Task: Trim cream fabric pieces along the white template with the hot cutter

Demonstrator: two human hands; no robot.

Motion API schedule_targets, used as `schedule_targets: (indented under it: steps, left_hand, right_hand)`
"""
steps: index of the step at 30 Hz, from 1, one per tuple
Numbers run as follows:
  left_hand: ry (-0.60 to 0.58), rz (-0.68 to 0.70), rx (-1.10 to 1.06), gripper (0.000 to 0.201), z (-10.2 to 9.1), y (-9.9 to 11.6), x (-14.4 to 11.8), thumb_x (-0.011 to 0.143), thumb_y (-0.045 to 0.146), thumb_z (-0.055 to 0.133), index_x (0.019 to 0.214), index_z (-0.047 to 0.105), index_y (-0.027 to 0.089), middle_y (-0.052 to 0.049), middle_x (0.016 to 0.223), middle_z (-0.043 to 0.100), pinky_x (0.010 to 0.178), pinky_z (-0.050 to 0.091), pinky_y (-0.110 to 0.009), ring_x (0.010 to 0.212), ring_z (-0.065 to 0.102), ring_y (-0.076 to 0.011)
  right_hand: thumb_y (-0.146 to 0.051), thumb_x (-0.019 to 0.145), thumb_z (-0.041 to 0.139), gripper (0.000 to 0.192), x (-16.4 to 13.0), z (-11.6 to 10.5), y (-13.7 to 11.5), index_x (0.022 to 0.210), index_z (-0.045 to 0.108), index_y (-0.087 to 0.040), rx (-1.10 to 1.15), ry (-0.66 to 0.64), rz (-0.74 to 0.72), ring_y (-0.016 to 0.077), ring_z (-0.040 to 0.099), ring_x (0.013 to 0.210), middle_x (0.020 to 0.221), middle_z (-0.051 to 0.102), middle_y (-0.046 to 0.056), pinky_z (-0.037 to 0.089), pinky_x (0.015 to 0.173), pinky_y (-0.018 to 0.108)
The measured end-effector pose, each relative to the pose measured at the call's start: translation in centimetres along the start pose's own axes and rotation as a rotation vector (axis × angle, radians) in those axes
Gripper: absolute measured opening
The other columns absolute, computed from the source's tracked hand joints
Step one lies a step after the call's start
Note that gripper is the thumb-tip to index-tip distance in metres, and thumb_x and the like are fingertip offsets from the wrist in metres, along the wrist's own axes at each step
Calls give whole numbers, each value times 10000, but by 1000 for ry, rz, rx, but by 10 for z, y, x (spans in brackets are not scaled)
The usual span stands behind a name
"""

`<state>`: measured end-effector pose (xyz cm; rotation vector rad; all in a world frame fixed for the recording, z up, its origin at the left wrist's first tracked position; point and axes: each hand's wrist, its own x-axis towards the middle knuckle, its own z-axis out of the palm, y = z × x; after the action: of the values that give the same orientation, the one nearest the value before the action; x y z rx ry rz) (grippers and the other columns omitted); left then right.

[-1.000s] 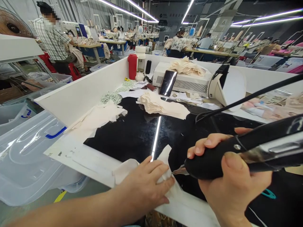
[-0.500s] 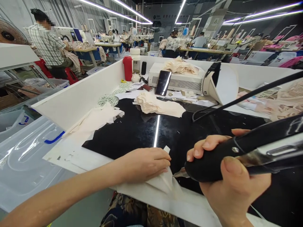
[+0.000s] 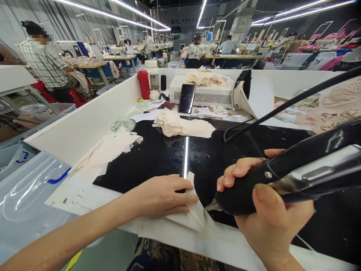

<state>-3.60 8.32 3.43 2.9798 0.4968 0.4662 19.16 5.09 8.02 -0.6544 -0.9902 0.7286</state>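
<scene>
Right hand (image 3: pixel 270 222): grip clamped around the black handle of a corded hot cutting tool (image 3: pixel 284 180), thumb on top, fingers wrapped over the far side, metal tip pointing left, touching or just above a cream fabric piece (image 3: pixel 194 216) — too small to tell which. Left hand (image 3: pixel 163 195): flat, palm down, fingers together and pressing that fabric piece against the tabletop (image 3: pixel 158 158), nothing clamped in the grip. Fabric piece near the front edge of the tabletop, partly on the black glossy surface, partly on the white border strip. Tool's black cord (image 3: pixel 284 109) running up and off to the right edge.

Farther back, mid-tabletop: stack of cream cut pieces (image 3: pixel 183 126). Along the left edge: loose heap of cream fabric (image 3: pixel 109 148), with a coil of white cord (image 3: pixel 124 121) behind it. At the far edge: white machine box (image 3: pixel 203 94) with more cream pieces on top, a phone (image 3: pixel 187 98) leaning against its front, a red bottle (image 3: pixel 144 84) toward the far left corner. Left of the tabletop, lower down: clear plastic bin (image 3: pixel 28 195) with a blue handle. Beyond, a person in a checked shirt (image 3: pixel 45 66) seated at another station.
</scene>
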Motion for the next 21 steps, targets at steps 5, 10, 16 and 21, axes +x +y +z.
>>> schedule_targets:
  steps: [5,10,16,21]
  left_hand:
    - [-26,20,32,346,-2,5,-3,1211,482,649,1454,710,244,-134,1390,716,1135,614,-397,1237,743,-243]
    - [-21,13,43,355,3,8,-4,1213,510,620,1454,701,263,-146,1384,685,1150,617,-429,1276,715,-264]
    - [-26,-4,43,374,4,10,-3,1224,524,584,1473,697,270,-151,1392,678,1191,599,-440,1323,698,-267]
    - [-27,-19,42,370,4,12,-3,1204,518,635,1465,721,270,-154,1393,680,1196,600,-453,1310,709,-277]
  right_hand:
    - [-417,879,1014,470,-2,-2,2,1220,715,-293,-1,-9,6,187,705,593,826,774,-55,633,509,328]
    - [-397,884,1028,480,-2,-3,1,1235,715,-297,11,-20,23,183,714,614,840,773,-54,649,528,314]
    - [-417,885,1030,475,-3,-2,0,1227,721,-300,21,-23,16,182,708,614,832,767,-54,656,515,304]
    - [-423,853,1050,500,-1,0,1,1217,729,-301,30,-6,37,185,710,614,824,775,-57,661,514,309]
